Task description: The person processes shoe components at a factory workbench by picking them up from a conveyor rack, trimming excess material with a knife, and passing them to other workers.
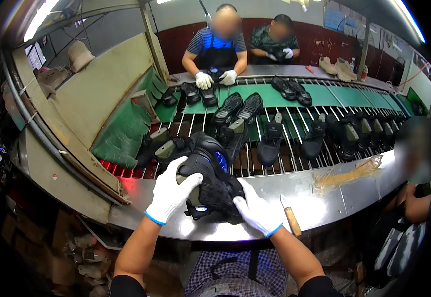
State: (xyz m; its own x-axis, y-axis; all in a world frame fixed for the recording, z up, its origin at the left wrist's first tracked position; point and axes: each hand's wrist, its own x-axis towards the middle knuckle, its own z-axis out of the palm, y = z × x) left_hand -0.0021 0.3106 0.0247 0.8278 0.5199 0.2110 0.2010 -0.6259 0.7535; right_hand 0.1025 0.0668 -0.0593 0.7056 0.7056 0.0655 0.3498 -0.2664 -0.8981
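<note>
A bulky black shoe [213,190] with an olive patch on its left side is up between my hands, over the near metal ledge. White gloves with blue cuffs cover both hands. My left hand [172,190] grips the shoe from the left, its thumb across the dark surface. On the other side, my right hand [257,208] is closed on the shoe's lower right end. Behind it, a black rounded part [208,146] with blue light on it overlaps the shoe; I cannot tell whether it is a second shoe. A hook-bladed tool with a wooden handle [292,221] lies right of my right hand.
Black shoes [271,141] stand in a row on the metal-rod conveyor [287,166], with more on its green strip [275,101]. Brown tape [349,173] covers part of the ledge. Across the conveyor, two people handle black shoes; another person sits at right. A panel [89,94] borders the left.
</note>
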